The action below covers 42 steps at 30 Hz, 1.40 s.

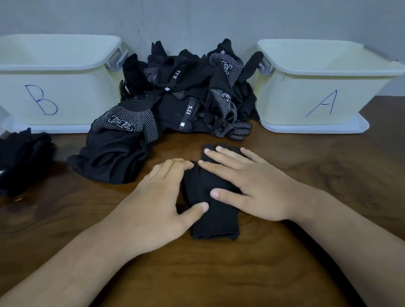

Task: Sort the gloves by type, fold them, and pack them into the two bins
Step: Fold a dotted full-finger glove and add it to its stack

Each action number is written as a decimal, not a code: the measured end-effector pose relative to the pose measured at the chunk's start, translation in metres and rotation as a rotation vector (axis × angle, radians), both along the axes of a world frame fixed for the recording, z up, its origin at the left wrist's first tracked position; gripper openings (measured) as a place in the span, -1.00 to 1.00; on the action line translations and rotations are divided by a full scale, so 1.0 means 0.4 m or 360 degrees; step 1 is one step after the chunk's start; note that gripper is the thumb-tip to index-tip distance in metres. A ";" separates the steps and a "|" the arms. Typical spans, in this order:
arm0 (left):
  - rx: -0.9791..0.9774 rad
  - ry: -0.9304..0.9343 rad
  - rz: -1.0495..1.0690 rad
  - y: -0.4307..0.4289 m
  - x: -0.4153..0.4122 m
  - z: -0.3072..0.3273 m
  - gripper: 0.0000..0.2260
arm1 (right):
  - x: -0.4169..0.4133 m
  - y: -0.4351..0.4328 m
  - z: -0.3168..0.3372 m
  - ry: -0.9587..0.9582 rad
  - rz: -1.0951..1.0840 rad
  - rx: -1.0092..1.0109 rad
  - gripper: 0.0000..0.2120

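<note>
Item: plain black knit glove (217,222), lying flat on the bench (215,282) under both hands, cuff nearest the person.
Handling: judged light, soft and limp. It should crease readily, flop if lifted by one end, and not break.
Hold: judged best pinched through both layers at the fold line, or at the cuff edge.
Right hand (253,185): flat, fingers spread, pressing the glove's far half.
Left hand (158,197): relaxed against the glove's left edge, thumb resting on its middle, pinching nothing.
Beyond the fingertips: unsorted pile (180,99), dotted-palm and strapped gloves mixed.
Beyond, right of the right hand: bin A (290,103).
Beyond, left of the left hand: bin B (73,91).
Far left of the left hand: a smaller dark heap (20,160).
</note>
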<state>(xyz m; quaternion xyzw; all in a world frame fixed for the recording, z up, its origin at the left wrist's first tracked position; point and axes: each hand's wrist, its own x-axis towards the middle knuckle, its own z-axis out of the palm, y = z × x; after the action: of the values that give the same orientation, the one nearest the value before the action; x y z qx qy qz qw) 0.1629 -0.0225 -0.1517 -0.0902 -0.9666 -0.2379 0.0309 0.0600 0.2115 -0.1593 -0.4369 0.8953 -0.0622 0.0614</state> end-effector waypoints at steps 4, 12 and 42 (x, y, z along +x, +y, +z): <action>0.0028 -0.0045 0.0035 -0.001 -0.002 -0.005 -0.30 | -0.018 0.000 -0.014 -0.0007 -0.0256 -0.0192 -0.39; 0.0055 0.0029 0.0004 -0.002 -0.002 -0.018 -0.35 | -0.068 0.052 -0.026 0.0209 -0.0637 -0.0588 -0.61; 0.0201 -0.0009 -0.0217 -0.024 0.001 -0.009 -0.71 | -0.017 0.098 0.003 -0.0185 -0.0140 -0.0387 -0.29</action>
<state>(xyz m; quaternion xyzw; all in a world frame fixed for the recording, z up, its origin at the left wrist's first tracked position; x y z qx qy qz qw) 0.1632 -0.0322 -0.1554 -0.1530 -0.9414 -0.3001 0.0174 0.0534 0.2505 -0.1581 -0.3970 0.8944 -0.1982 0.0569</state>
